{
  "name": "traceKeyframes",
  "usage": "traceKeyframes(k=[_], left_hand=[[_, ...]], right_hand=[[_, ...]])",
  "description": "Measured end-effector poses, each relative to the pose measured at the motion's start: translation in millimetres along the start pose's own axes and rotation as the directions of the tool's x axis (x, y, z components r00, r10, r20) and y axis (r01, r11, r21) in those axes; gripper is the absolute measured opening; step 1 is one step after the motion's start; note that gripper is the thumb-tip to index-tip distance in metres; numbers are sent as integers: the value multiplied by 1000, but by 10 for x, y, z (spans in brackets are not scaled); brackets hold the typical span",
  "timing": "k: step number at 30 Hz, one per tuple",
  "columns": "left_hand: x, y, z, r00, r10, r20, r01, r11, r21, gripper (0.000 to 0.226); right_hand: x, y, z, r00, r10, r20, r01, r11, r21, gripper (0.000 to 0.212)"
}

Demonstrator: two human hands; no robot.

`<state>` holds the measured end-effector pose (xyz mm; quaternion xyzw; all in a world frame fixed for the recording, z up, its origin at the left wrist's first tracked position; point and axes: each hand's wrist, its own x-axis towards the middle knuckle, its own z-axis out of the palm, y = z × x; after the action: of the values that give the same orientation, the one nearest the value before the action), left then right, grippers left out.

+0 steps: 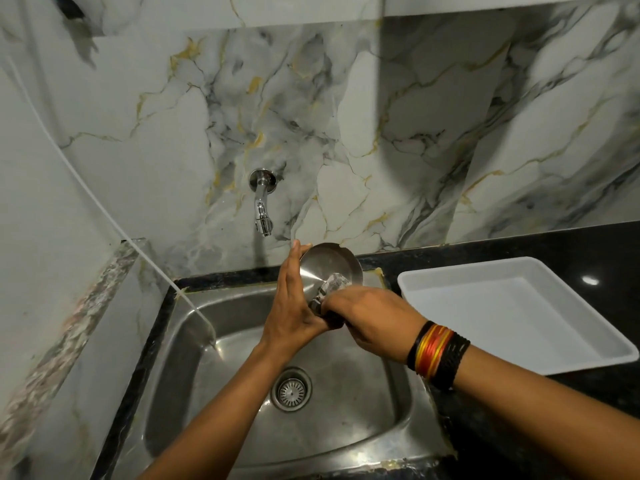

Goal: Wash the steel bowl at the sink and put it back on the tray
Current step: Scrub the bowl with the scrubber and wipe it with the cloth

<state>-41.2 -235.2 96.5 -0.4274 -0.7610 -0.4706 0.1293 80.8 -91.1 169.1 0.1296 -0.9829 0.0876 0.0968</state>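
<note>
The steel bowl (pixel 329 268) is being held tilted above the sink (pixel 242 327) by the left hand (pixel 291 306), fingers closed along its rim. A scrubber (pixel 332 285) is being pressed inside it by the right hand (pixel 374 323), fingers curled tight. The white tray (pixel 554 355) is lying on the counter, just beside the sink.

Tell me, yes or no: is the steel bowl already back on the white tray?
No. The left hand holds the steel bowl above the sink while the right hand scrubs inside it; the white tray holds nothing.
</note>
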Motion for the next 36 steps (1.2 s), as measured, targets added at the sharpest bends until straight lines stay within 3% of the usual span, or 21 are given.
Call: traceKeyframes(k=[5,8,10,13,17,21,27,30,32,36], left_hand=[[49,58,32,997,13,73,-13,1000,7,137],[47,79,53,996,28,82,-31,999,35,126],[45,81,65,997,24,69,-26,999,32,131],[22,74,91,997,24,69,-27,999,33,134],[5,87,88,998,16,60,-18,999,28,131],[-3,0,53,1000,5,2,-5,999,34,129],[-18,-95,15,1000,5,4,-5,999,54,133],[-11,-104,-3,1000,24,-2,-24,999,41,134],[9,-111,-14,999,6,-31,-5,1000,31,149],[-18,-71,41,999,32,16,-33,998,48,149]], right_hand=[[10,-105,58,997,80,11,-77,985,-152,35],[47,-204,116,982,186,-21,-187,976,-114,31],[94,-239,111,952,303,-48,-305,951,-47,26],[212,-210,97,851,516,-99,-502,854,139,21],[355,-166,136,739,663,-116,-577,713,400,30],[346,-248,181,776,600,-196,-422,725,545,45],[289,-236,211,886,406,-226,-237,813,532,55],[246,-240,257,908,370,-197,-282,886,368,53],[234,-248,267,911,372,-179,-331,917,220,42],[328,-247,229,838,517,-172,-490,853,179,16]])
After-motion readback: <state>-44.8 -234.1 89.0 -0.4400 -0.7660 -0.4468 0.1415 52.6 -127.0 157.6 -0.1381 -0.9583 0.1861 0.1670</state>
